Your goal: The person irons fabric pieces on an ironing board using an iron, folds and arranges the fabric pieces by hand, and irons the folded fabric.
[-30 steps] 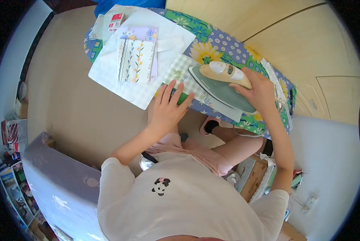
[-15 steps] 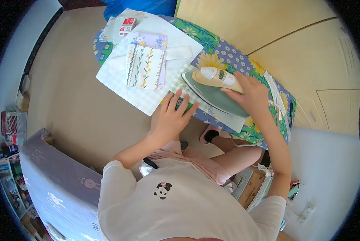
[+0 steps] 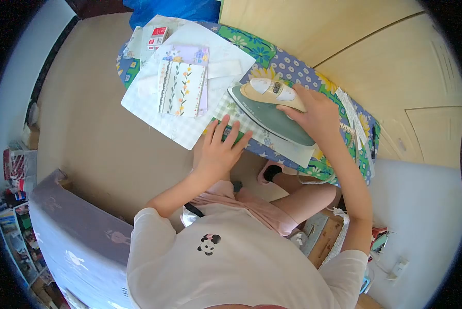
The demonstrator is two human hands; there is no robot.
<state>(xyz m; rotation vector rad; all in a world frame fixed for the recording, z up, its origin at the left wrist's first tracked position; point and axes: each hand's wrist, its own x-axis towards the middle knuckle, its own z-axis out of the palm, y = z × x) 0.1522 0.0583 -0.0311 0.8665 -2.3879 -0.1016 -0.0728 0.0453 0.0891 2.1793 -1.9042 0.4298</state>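
Observation:
My right hand (image 3: 316,114) is wrapped round the handle of a green and cream iron (image 3: 277,116). The iron lies over a green checked cloth (image 3: 228,106) on the flowered ironing board (image 3: 298,69), its tip pointing left. My left hand (image 3: 220,149) rests with fingers spread on the board's near edge, beside the cloth, holding nothing. To the left, a large white sheet (image 3: 146,110) bears a folded cloth with flower stripes (image 3: 182,90), which lies on a purple flowered cloth (image 3: 204,54).
A red and white box (image 3: 158,37) sits at the board's far left end. Behind are a blue bag (image 3: 174,10) and pale wooden cabinets (image 3: 354,31). White strips (image 3: 352,116) and a coiled cord lie right of my right hand. A purple-covered piece of furniture (image 3: 81,226) stands lower left.
The iron in my right hand has moved left along the checked cloth. My left hand has stayed near the board's edge, fingers still spread. The whole view has shifted slightly.

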